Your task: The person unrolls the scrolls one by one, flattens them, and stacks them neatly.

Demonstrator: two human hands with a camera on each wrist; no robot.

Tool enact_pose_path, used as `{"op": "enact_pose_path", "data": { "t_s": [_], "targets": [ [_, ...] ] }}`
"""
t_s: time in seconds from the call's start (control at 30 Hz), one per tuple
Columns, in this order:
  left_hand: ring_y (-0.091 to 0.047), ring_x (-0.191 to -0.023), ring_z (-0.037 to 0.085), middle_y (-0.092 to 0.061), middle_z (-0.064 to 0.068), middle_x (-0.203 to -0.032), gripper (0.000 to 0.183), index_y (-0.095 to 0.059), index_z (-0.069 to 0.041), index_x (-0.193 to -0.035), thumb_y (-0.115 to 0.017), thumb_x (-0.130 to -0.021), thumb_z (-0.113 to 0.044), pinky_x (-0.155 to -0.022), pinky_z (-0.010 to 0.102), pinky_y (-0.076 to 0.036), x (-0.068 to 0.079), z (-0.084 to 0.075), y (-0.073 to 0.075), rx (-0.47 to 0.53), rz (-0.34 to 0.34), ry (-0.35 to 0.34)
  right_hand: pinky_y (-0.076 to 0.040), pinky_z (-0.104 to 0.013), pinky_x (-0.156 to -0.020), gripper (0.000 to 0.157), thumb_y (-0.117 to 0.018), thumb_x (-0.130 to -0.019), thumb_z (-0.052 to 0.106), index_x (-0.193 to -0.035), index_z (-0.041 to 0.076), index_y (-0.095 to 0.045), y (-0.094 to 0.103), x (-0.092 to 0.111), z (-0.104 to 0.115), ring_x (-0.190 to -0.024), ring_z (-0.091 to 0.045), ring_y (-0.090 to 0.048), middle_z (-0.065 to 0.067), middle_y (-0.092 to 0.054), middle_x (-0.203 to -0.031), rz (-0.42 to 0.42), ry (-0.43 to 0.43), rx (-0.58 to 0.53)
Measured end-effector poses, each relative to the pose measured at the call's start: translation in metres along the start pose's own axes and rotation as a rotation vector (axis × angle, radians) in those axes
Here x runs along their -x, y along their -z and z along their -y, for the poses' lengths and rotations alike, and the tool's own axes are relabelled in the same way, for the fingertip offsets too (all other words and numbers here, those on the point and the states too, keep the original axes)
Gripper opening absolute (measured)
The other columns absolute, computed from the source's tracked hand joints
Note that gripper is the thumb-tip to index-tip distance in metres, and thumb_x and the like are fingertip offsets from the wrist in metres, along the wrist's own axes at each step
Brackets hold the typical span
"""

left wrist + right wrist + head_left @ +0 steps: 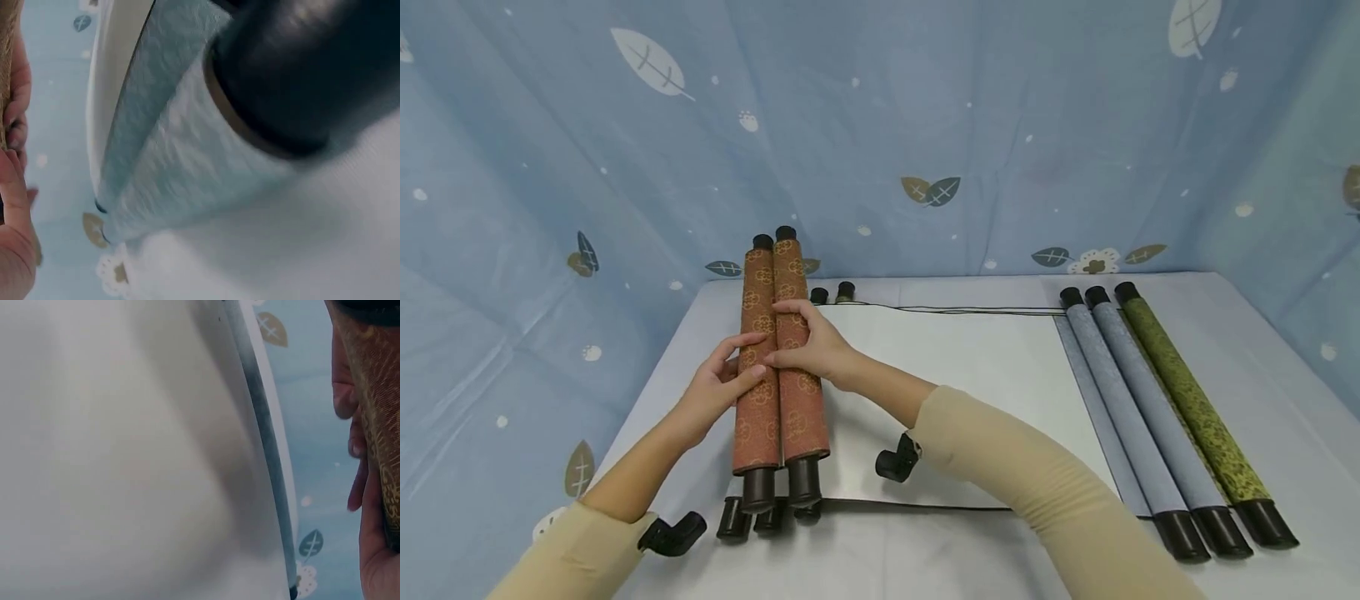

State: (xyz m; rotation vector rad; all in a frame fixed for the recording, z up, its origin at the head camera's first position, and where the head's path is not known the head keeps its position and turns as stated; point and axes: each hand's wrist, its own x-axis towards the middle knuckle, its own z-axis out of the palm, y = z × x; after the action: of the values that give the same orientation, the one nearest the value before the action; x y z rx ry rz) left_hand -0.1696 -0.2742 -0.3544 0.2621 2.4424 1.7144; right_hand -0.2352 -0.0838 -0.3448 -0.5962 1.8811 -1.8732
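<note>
Two orange-red rolls with a gold flower pattern and dark end knobs stand side by side, touching, above the left of the table; they look like one scroll (757,425) rolled from both ends. My left hand (706,390) grips the left roll, thumb in front. With thumb and fingers my right hand (816,343) holds the right roll. The left wrist view catches fingers (15,187) at its left edge; the right wrist view has the patterned roll (386,419) at its right edge. Behind the rolls, dark knobs (733,521) of other rods show, their bodies mostly hidden.
A wide white sheet (955,400) with a blue-grey border lies spread on the white table (940,550). Two blue-grey rolls (1123,400) and a green patterned roll (1187,400) lie along its right side. A blue leaf-print curtain (850,133) hangs behind.
</note>
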Motion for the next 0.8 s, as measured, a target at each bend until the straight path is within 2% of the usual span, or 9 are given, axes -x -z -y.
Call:
{"op": "enact_pose_path", "data": {
  "t_s": [0.07,0.17,0.3,0.47,0.6,0.8],
  "targets": [
    [-0.057,-0.102,0.01,-0.038,0.023,-0.135,0.06,-0.022,-0.017,-0.148,-0.054,-0.097,-0.021,-0.074,0.032,-0.053,-0.004,-0.003,-0.003,0.014,-0.006,0.016,-0.048,-0.032,-0.083,0.069,-0.073,-0.079,0.004,-0.138,0.021,-0.041,0.005,0.0,0.0,-0.106,-0.018,-0.055,-0.007,-0.049,-0.128,0.007,-0.014,0.007],
    [-0.055,-0.108,0.024,-0.032,0.027,-0.138,0.07,-0.015,-0.019,-0.149,-0.058,-0.094,-0.02,-0.073,0.036,-0.053,-0.013,-0.009,-0.007,0.034,-0.003,0.05,-0.048,-0.033,-0.085,0.068,-0.072,-0.081,0.004,-0.139,0.021,-0.04,0.011,0.003,0.002,-0.11,-0.02,-0.053,-0.008,-0.048,-0.13,0.023,-0.024,0.032],
    [-0.051,-0.111,0.037,-0.032,0.03,-0.135,0.077,-0.01,-0.02,-0.147,-0.063,-0.091,-0.021,-0.074,0.039,-0.053,-0.023,-0.016,-0.01,0.032,0.01,0.088,-0.047,-0.034,-0.086,0.069,-0.07,-0.082,0.005,-0.14,0.021,-0.036,0.018,0.008,0.006,-0.115,-0.022,-0.05,-0.009,-0.042,-0.135,0.062,-0.024,0.076],
    [-0.052,-0.113,0.04,-0.03,0.03,-0.136,0.087,-0.005,-0.023,-0.149,-0.066,-0.088,-0.016,-0.078,0.041,-0.052,-0.025,-0.023,-0.013,0.051,0.042,0.088,-0.047,-0.034,-0.085,0.069,-0.067,-0.083,0.003,-0.141,0.018,-0.034,0.026,0.017,0.012,-0.114,-0.023,-0.05,-0.01,-0.04,-0.136,0.084,-0.015,0.108],
    [-0.045,-0.12,0.046,-0.024,0.029,-0.142,0.091,-0.001,-0.025,-0.152,-0.065,-0.088,-0.01,-0.08,0.044,-0.051,-0.023,-0.031,-0.015,0.042,0.07,0.059,-0.047,-0.033,-0.083,0.068,-0.066,-0.084,0.003,-0.141,0.019,-0.033,0.033,0.024,0.014,-0.113,-0.024,-0.051,-0.01,-0.04,-0.136,0.083,-0.015,0.107],
    [-0.035,-0.127,0.045,-0.013,0.024,-0.149,0.092,-0.003,-0.025,-0.153,-0.062,-0.084,-0.004,-0.087,0.046,-0.046,-0.024,-0.041,-0.025,0.034,0.088,0.038,-0.047,-0.034,-0.082,0.062,-0.061,-0.085,0.001,-0.139,0.02,-0.035,0.04,0.04,0.012,-0.113,-0.024,-0.048,-0.011,-0.041,-0.133,0.026,-0.056,0.048]
  ]
}}
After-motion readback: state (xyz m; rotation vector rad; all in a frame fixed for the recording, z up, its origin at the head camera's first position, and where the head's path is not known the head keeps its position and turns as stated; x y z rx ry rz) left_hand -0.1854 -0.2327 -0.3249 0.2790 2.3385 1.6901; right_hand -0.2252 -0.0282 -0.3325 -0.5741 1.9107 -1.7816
